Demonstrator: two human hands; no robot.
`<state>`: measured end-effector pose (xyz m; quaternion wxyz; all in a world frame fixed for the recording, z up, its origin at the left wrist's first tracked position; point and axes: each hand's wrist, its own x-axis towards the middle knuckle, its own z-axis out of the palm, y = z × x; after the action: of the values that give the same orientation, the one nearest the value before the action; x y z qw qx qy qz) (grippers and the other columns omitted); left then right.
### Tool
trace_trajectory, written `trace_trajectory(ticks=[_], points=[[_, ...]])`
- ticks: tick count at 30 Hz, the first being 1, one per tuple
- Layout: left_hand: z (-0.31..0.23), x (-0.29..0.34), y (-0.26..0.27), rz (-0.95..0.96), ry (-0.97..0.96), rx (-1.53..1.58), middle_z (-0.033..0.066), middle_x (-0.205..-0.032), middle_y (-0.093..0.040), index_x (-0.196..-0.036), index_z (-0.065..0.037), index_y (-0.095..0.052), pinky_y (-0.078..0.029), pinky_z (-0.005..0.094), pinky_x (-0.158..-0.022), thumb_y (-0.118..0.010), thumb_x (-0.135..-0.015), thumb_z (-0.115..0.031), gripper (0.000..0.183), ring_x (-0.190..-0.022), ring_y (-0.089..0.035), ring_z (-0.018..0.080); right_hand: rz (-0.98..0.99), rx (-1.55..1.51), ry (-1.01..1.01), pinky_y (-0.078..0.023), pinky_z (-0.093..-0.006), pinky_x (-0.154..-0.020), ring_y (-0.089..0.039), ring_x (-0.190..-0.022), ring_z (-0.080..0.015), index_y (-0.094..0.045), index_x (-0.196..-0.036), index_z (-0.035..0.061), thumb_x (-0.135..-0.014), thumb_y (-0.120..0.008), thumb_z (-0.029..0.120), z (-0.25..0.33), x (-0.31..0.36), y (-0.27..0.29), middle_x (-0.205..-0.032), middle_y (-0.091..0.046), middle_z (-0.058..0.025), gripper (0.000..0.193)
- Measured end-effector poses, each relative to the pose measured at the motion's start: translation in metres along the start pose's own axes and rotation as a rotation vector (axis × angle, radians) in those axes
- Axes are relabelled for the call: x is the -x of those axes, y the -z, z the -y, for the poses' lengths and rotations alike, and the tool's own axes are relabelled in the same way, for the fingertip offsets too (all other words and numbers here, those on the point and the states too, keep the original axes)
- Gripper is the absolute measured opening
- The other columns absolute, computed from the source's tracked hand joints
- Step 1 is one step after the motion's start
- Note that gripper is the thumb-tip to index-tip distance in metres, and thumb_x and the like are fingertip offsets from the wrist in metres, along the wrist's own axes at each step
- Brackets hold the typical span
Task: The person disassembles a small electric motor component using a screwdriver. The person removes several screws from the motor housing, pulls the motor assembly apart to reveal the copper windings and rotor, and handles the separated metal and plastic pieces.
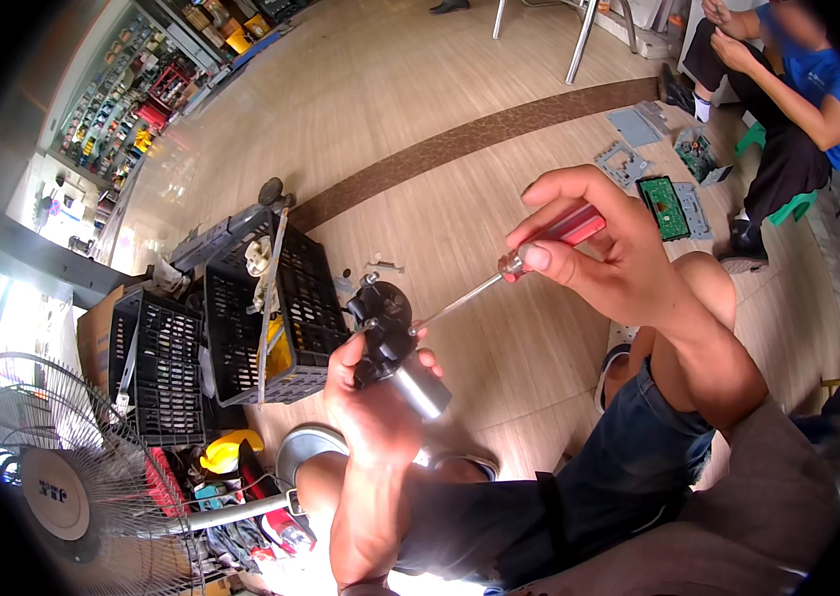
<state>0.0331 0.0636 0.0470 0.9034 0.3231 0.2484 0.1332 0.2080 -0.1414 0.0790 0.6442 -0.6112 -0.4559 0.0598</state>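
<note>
My left hand (372, 412) is wrapped round a small electric motor (422, 389) with a bare silver cylinder and a black plastic housing on top. Between the thumb and fingers of my right hand (609, 248) is a screwdriver (571, 226) with a clear red handle. Its thin steel shaft slants down to the left, and the tip meets the side of the black housing, close to my left fingertips. Whether the tip sits in a screw is too small to tell. Some small loose parts (385, 264) lie on the floor just beyond the motor.
Black plastic crates (305, 333) stand to the left, and a wire-caged fan (57, 492) is at lower left beside piled tools. At far right sits another person (817, 109) in blue. Before them, a green circuit board (663, 209) and metal plates lie on the floor.
</note>
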Motion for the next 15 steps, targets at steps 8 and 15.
trace_trajectory(ticks=[8, 15], points=[[0.001, 0.001, -0.004, 0.063, 0.02, 0.068, 0.0196, -0.106, -0.069, -0.121, 0.002, -0.061, -0.056, 0.0428, -0.073, -0.055, -0.093, -0.041, 0.052, -0.079, -0.067, 0.0306, -0.183, -0.124, 0.018, -0.057, -0.0258, -0.071, -0.073, -0.084, -0.0159, -0.053, -0.12, -0.0001, -0.098, -0.067, 0.009, -0.001, -0.001, 0.002, -0.094, -0.073, -0.0109, 0.028], [0.003, 0.004, -0.006, 0.113, -0.003, 0.059, 0.02, -0.108, -0.068, -0.123, 0.004, -0.06, -0.055, 0.0414, -0.074, -0.055, -0.093, -0.04, 0.054, -0.079, -0.067, 0.0301, -0.365, -0.122, 0.087, -0.063, -0.034, -0.072, -0.072, -0.093, -0.0237, -0.052, -0.116, -0.0018, -0.101, -0.062, 0.012, 0.001, -0.006, 0.006, -0.096, -0.069, -0.0151, 0.023]])
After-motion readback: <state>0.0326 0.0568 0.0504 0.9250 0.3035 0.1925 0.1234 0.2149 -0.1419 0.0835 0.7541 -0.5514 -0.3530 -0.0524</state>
